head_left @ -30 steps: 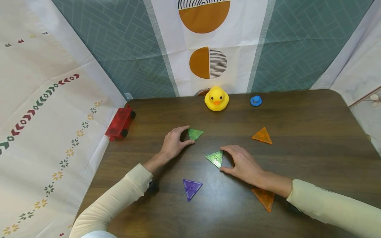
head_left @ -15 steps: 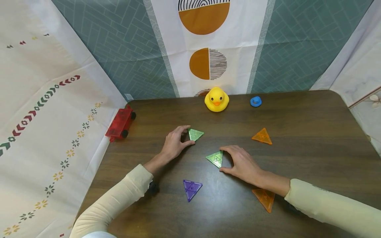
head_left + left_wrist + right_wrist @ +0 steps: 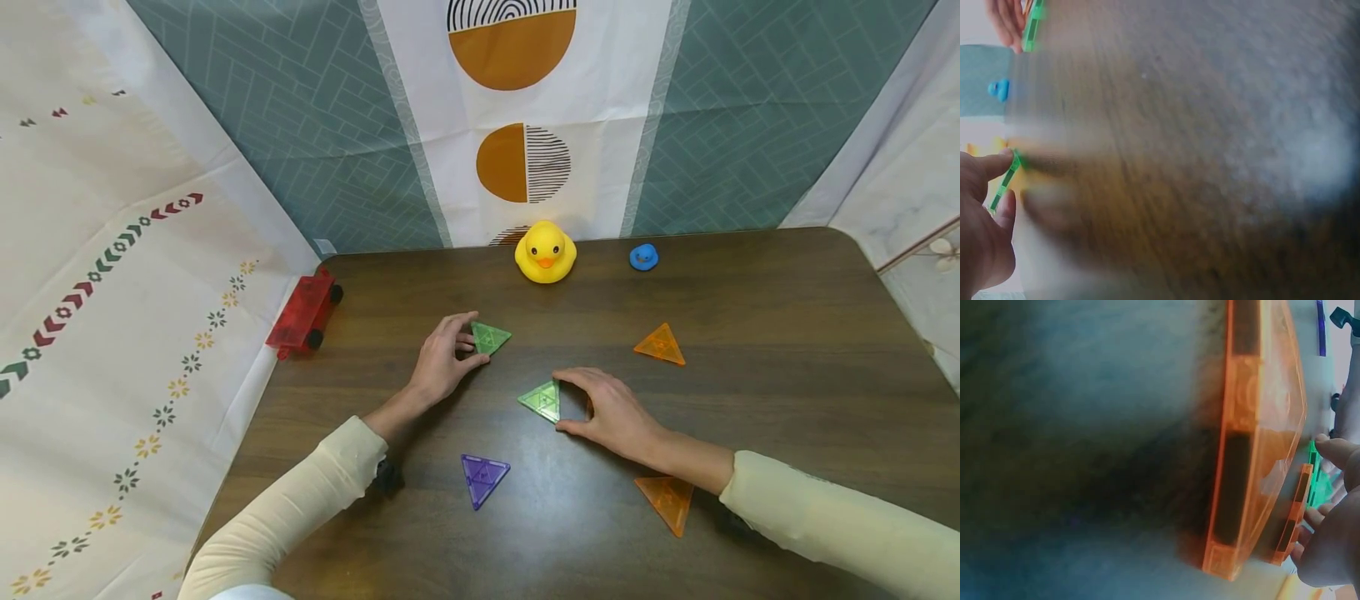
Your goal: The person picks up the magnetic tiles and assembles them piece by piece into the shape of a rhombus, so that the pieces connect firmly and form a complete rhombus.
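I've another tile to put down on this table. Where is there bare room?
Bare wood lies right of the far orange triangle and along the near edge left of the purple triangle. It is crowded mid-table, where each hand grips a green triangle.

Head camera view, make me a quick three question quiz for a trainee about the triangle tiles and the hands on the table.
1. True or false: the left hand pinches a green triangle tile.
2. Which tile does the right hand grip? A) the purple triangle tile B) the second green triangle tile C) the far orange triangle tile
3. Fill in: at the table's far edge, the small blue toy sits to the right of the yellow rubber ____.

Key: 1 true; 2 B; 3 duck.
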Available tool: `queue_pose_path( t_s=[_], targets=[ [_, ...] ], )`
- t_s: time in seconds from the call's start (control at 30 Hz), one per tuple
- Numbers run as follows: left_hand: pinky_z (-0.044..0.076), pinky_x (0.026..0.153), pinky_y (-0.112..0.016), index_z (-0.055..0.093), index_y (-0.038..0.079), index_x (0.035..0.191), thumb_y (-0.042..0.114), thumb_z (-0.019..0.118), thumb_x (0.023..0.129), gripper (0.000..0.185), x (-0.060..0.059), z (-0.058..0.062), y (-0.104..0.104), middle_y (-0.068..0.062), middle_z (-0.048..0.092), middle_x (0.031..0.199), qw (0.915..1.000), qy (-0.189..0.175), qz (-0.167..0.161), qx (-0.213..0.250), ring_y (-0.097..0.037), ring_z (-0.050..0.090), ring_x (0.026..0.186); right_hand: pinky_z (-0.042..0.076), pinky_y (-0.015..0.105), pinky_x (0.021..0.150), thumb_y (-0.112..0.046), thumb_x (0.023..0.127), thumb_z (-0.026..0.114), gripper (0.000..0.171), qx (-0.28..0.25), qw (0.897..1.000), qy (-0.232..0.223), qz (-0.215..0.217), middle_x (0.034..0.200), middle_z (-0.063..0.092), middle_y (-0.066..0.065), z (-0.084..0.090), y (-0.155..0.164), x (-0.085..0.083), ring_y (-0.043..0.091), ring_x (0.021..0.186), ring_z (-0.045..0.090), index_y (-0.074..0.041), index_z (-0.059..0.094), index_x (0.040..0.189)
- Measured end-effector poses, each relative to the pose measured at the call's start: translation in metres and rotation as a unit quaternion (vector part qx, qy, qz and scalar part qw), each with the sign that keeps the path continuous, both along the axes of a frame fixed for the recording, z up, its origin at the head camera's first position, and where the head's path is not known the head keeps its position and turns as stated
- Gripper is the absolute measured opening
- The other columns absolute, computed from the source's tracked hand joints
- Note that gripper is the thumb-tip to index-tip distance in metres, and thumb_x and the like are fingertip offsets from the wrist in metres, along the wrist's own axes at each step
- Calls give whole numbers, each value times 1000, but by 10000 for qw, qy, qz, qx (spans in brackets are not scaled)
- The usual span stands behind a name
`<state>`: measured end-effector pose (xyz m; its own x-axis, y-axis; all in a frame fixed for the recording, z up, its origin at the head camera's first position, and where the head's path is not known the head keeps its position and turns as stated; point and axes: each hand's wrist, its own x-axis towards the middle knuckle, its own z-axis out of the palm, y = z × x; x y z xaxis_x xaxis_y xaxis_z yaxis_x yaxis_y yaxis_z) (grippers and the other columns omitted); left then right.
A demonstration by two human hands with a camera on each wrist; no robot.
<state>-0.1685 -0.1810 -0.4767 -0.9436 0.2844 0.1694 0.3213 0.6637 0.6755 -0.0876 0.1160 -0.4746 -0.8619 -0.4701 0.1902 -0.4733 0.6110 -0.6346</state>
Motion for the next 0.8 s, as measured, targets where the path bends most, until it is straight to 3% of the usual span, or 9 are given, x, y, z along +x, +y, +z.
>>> queue_pose_path(
  t_s=[0.2,0.27,0.43,0.57,0.7,0.8],
  targets=[
    [56,86,-32,48,8,146,15,83,81,74,0,3,1,-10,65,119,9992,-338,175,110,-17,68,96,49,47,96,-30,73,90,71,-22,10000,-22,47,133,62,6,-1,2,0,21,100,60,-9,60,134],
    [55,87,-32,49,7,145,14,83,82,72,-1,2,1,-11,66,118,9989,-374,224,188,-18,68,96,49,47,96,-31,74,90,70,-8,10000,-33,24,133,62,6,0,2,0,21,100,60,-9,60,134],
    [56,85,-30,53,4,141,13,81,84,64,-1,0,1,-12,68,116,9980,-291,343,447,-18,69,95,47,51,100,-32,73,90,69,11,10000,-60,-42,133,62,7,0,1,0,27,122,57,-9,62,133],
    [57,81,-28,57,5,138,14,80,85,58,-1,-2,0,-9,71,112,9958,-315,481,719,-15,70,91,47,51,100,-32,74,89,69,43,10000,-69,-38,135,61,8,0,1,0,29,126,56,-8,63,133],
    [57,78,-26,61,6,134,14,79,86,52,-2,-2,0,-8,73,109,9934,-340,575,927,-13,71,89,56,37,76,-31,76,88,67,84,9999,-101,15,138,59,8,0,1,0,29,131,52,-9,63,135],
    [58,76,-27,63,6,130,14,79,86,48,-2,-2,-1,-7,74,107,9922,-349,591,1044,-13,72,89,47,26,57,-31,78,86,65,76,9998,-164,68,140,57,8,0,2,0,27,133,50,-9,63,135]
  ],
)
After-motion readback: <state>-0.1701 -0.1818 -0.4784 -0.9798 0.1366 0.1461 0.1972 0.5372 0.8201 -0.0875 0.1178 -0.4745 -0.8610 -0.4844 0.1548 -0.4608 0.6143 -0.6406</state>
